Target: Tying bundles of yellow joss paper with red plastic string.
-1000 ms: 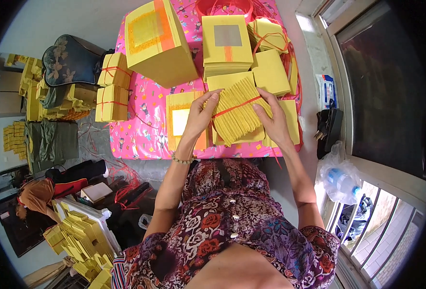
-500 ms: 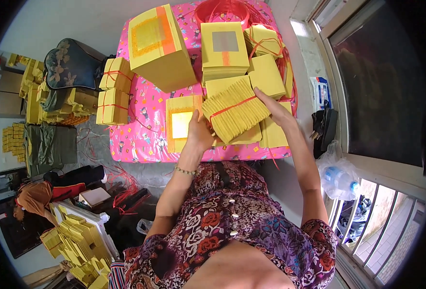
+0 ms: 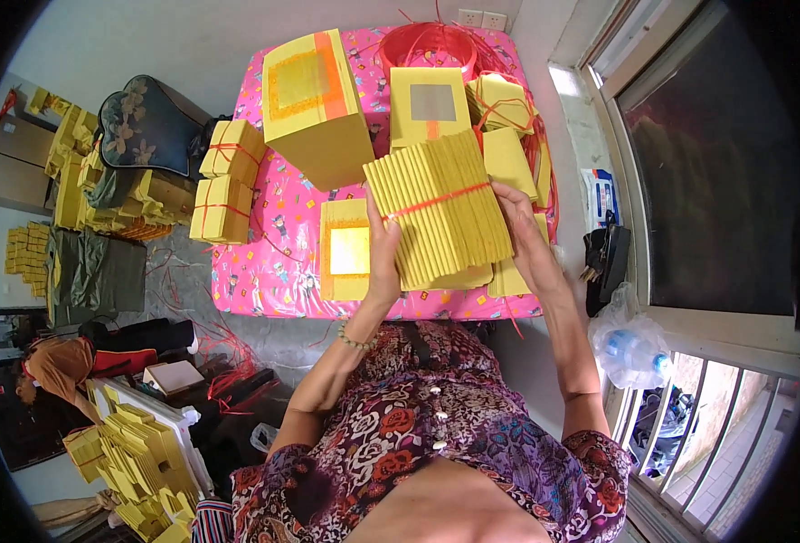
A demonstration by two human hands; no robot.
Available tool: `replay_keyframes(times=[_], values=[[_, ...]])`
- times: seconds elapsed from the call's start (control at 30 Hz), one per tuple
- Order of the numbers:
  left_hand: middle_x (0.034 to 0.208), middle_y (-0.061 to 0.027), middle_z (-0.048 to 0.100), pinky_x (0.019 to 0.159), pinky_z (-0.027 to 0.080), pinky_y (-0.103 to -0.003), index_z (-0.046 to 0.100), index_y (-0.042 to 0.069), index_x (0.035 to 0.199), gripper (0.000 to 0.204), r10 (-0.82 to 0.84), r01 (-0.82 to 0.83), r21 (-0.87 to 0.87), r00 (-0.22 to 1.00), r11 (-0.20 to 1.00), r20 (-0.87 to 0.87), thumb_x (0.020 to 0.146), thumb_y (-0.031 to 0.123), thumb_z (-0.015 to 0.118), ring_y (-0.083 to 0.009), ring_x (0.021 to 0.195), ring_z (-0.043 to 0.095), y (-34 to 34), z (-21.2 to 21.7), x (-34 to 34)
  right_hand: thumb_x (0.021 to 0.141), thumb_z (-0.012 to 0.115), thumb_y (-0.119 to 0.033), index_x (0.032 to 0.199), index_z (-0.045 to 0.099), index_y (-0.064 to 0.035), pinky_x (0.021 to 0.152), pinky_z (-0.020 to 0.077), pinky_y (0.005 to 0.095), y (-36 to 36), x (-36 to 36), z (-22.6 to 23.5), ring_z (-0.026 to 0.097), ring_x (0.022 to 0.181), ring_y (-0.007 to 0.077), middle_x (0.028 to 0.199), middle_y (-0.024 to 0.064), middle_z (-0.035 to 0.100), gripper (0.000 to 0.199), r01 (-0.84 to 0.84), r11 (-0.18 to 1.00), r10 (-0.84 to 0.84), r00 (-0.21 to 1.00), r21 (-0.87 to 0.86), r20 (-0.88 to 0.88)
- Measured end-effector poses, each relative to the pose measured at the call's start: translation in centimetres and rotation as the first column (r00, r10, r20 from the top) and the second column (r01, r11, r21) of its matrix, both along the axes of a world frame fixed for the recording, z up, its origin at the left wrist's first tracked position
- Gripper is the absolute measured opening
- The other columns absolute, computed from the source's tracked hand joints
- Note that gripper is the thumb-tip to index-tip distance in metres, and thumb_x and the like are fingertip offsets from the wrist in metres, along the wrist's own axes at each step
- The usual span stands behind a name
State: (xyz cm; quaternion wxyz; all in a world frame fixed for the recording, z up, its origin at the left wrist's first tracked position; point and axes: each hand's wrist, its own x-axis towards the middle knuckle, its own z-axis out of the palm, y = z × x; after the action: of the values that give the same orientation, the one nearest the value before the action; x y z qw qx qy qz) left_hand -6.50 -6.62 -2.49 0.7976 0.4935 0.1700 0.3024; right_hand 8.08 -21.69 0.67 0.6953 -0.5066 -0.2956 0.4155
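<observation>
Between my two hands is a bundle of folded yellow paper, bound across its middle by a red plastic strap. My left hand presses its left side, thumb up along the edge. On the opposite side my right hand grips it, its fingertips partly hidden. The bundle is tilted, its row of folded edges turned up. Below and left of it lies a yellow sheet with a gold square. Behind it stands a stack of yellow paper with a silver square.
A tall yellow paper stack stands on the pink patterned tablecloth. Two strapped bundles sit at the left edge. A red basin with red straps is at the back. To the right is a barred window.
The strapped bundle has been raised and turned in my hands, so its folds face up more. My left hand has moved up against its side.
</observation>
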Motion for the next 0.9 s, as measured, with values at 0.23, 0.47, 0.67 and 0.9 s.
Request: replay_keyframes(times=[0.23,0.47,0.67,0.9], values=[[0.156,-0.0242,-0.003,0.116,0.005,-0.051,0.006,0.005,0.152,0.083,0.085,-0.110,0.745,0.994,0.658,0.071,0.089,0.027,0.055,-0.0400,0.145,-0.001,0.6,-4.7,0.1,0.094,0.056,-0.024,0.142,0.027,0.0015,0.111,0.0232,0.0360,0.8,-1.4,-5.0,0.032,0.133,0.0217,0.141,0.0112,0.035,0.062,0.291,0.953,-0.304,0.921,0.090,0.242],[0.154,-0.0277,0.007,0.115,0.011,-0.051,0.016,0.009,0.150,0.078,0.073,-0.206,0.882,0.978,0.424,0.194,0.086,0.021,0.059,-0.0403,0.144,0.010,1.7,-9.9,-0.5,0.082,0.069,-0.013,0.137,0.021,0.0008,0.104,0.0347,0.0388,1.5,-3.7,-9.9,0.037,0.126,0.0227,0.130,0.0166,0.037,0.075,0.377,0.915,-0.403,0.867,0.144,0.294],[0.153,-0.0232,0.021,0.115,0.018,-0.044,0.023,-0.002,0.146,0.078,0.107,-0.130,0.722,0.991,0.679,0.077,0.086,0.030,0.061,-0.0352,0.142,0.020,-0.8,-9.4,-2.8,0.076,0.073,-0.026,0.134,0.029,0.0036,0.108,0.0278,0.0452,-1.1,-4.7,-13.8,0.035,0.128,0.0346,0.134,0.0223,0.034,0.078,0.451,0.879,-0.443,0.648,0.157,0.620],[0.139,-0.0191,0.043,0.106,0.033,-0.044,0.041,-0.003,0.137,0.063,0.104,-0.092,0.581,0.994,0.809,0.013,0.087,0.030,0.061,-0.0288,0.131,0.040,4.1,-6.9,-1.4,0.097,0.049,-0.016,0.124,0.047,-0.0008,0.098,0.0382,0.0319,-0.8,0.6,-9.3,0.049,0.112,0.0171,0.118,0.0094,0.054,0.031,0.498,0.864,-0.428,0.807,-0.078,0.406]])
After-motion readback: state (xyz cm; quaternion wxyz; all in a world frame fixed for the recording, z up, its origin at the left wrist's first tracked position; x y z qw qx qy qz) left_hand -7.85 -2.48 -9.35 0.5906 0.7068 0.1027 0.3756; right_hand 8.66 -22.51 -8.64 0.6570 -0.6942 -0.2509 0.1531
